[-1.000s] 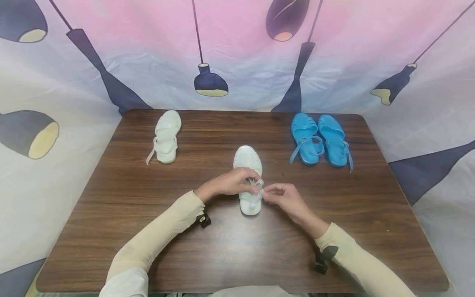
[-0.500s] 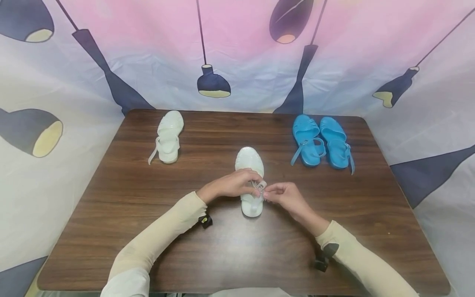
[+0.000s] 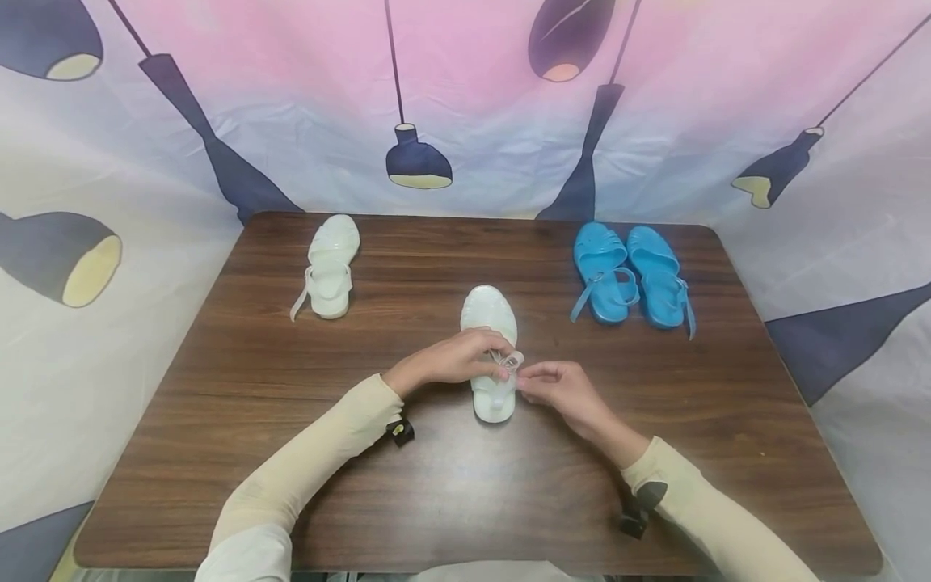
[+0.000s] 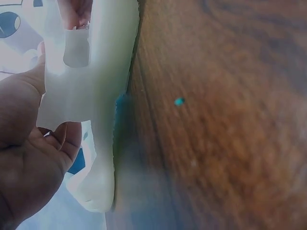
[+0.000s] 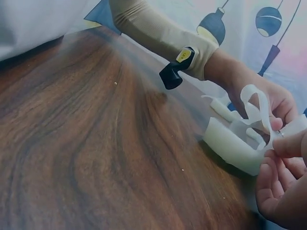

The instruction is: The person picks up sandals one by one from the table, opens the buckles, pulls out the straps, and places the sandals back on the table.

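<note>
A white jelly sandal [image 3: 489, 311] lies at the middle of the table, toe pointing away from me. My left hand [image 3: 458, 357] reaches over it from the left and pinches its ankle strap near the buckle between thumb and fingers. At the sandal's right side, my right hand [image 3: 556, 384] pinches the strap with thumb and fingertips. In the right wrist view the strap [image 5: 261, 103] arches up in a loop between both hands. The sandal's heel wall [image 4: 108, 57] fills much of the left wrist view. Fingers partly hide the buckle.
Another white sandal [image 3: 330, 267] lies at the back left, its strap hanging loose. Two blue sandals [image 3: 600, 271] stand side by side at the back right, straps undone. A printed cloth [image 3: 494, 105] hangs behind the brown wooden table [image 3: 291, 380].
The strap loop stands out a little wider at the sandal's right side. Both hands keep their places on the strap, the right shifting very slightly. The other sandals stay put.
</note>
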The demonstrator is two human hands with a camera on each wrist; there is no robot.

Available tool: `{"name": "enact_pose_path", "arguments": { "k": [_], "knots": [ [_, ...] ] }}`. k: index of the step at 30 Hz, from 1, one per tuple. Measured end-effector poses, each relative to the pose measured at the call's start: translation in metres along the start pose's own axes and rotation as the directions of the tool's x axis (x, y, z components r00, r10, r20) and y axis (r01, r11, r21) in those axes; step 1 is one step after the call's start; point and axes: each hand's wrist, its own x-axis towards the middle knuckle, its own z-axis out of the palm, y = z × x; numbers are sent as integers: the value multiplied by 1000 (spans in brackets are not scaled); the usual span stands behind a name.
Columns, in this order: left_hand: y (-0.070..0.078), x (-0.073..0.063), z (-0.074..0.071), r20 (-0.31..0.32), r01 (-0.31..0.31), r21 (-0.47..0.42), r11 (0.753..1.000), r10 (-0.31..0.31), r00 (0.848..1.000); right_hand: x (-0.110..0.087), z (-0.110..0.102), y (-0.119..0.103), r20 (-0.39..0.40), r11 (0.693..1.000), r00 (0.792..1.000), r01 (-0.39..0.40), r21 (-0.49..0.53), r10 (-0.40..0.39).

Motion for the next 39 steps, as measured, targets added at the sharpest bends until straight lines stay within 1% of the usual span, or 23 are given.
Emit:
{"name": "enact_pose_path", "arguments": {
  "k": [4, 7, 10, 12, 14, 16, 19, 21, 26, 30, 35, 39],
  "knots": [
    [0, 0, 0, -6, -1, -7, 1000, 0, 1000, 0, 2, 0, -31, 998, 999, -16, 53, 17],
    [-1, 0, 2, -12, -2, -7, 1000, 2, 1000, 0, 3, -1, -59, 996, 998, -8, 84, 13],
    [-3, 3, 4, -12, -10, -22, 1000, 10, 1000, -2, 4, -7, -83, 998, 995, 54, 30, -51],
    [-4, 3, 5, -10, -5, -39, 999, 5, 1000, -3, 4, -10, -99, 996, 992, 81, -27, -84],
    [-4, 3, 5, -6, 6, -48, 999, -7, 1000, -5, 4, -12, -105, 992, 989, 92, -86, -101],
    [-3, 3, 5, -3, 17, -45, 999, -17, 1000, -4, 3, -10, -106, 995, 992, 65, -80, -73],
    [-2, 4, 4, 7, 11, -28, 1000, -11, 1000, -4, 3, -6, -103, 999, 994, 32, -31, -35],
    [-2, 6, 3, 12, 6, -28, 1000, -6, 1000, -4, 2, -4, -99, 1000, 995, 29, 1, -28],
    [-1, 6, 1, 18, 12, -32, 999, -12, 1000, -2, 3, -4, -94, 999, 995, 37, 8, -36],
    [0, 4, -1, 18, -6, -12, 1000, 6, 1000, 0, 6, -5, -110, 999, 993, 39, 9, -37],
    [1, 3, -5, -3, -3, 21, 1000, 3, 1000, 2, 12, -8, -158, 998, 986, 52, 21, -48],
    [2, 2, -7, 5, 7, 28, 1000, -7, 1000, 1, 15, -10, -209, 997, 975, 76, -32, -81]
  ]
}}
